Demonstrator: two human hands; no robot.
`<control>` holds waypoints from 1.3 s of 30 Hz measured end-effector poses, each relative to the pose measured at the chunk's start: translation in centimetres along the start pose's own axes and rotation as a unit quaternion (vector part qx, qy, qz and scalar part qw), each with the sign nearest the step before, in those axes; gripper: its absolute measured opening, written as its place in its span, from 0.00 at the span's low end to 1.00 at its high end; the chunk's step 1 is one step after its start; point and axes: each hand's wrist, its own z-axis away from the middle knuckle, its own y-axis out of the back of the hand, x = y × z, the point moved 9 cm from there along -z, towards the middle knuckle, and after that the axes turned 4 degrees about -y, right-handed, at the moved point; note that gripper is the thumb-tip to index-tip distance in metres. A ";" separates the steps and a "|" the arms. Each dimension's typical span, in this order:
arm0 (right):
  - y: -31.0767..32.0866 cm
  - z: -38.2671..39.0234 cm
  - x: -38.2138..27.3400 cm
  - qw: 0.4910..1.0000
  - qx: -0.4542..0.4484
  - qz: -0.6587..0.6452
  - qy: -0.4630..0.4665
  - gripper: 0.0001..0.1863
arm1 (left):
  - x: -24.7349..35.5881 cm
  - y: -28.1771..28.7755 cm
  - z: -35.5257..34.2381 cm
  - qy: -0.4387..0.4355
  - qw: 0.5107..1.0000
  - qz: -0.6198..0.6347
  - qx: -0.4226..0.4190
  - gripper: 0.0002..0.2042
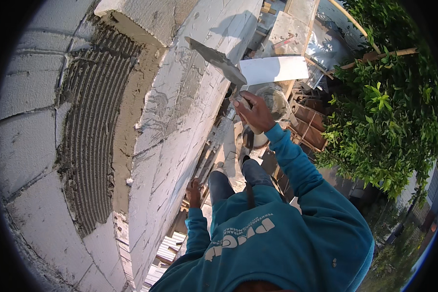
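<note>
My right hand (257,113) is closed round the handle of a trowel (216,59). Its mortar-smeared blade points up and left, over the face of a pale block wall (155,170). Down by the wall's side, my left hand (193,192) hangs small in view with its fingers apart and nothing seen in them. Along the wall's top runs a bed of grey mortar (90,131), combed into ridges. A pale block (141,17) sits at the far end of that bed, with mortar beneath its edge.
Beyond my right hand lies a white board (275,69), beside a mortar-stained bucket (276,103). Planks and poles of a scaffold surround my legs. A reddish-brown crate (308,126) stands lower to the right. Leafy branches (379,97) fill the right side.
</note>
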 end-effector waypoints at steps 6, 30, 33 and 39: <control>5.3 10.7 16.5 0.967 0.056 0.094 -0.229 0.28 | -2.3 -3.8 -2.6 0.079 0.995 -0.002 -0.065 0.15; 23.5 12.2 50.6 0.740 0.214 0.566 -0.293 0.26 | -8.3 -44.9 -31.6 -0.221 0.892 -0.256 -0.300 0.42; 27.9 3.5 52.2 0.703 0.204 0.631 -0.257 0.24 | -6.2 -51.8 -33.0 -0.301 0.863 -0.276 -0.298 0.43; 24.2 -3.5 60.4 0.732 0.094 0.619 -0.269 0.21 | -6.4 -56.0 -36.5 -0.339 0.879 -0.193 -0.272 0.31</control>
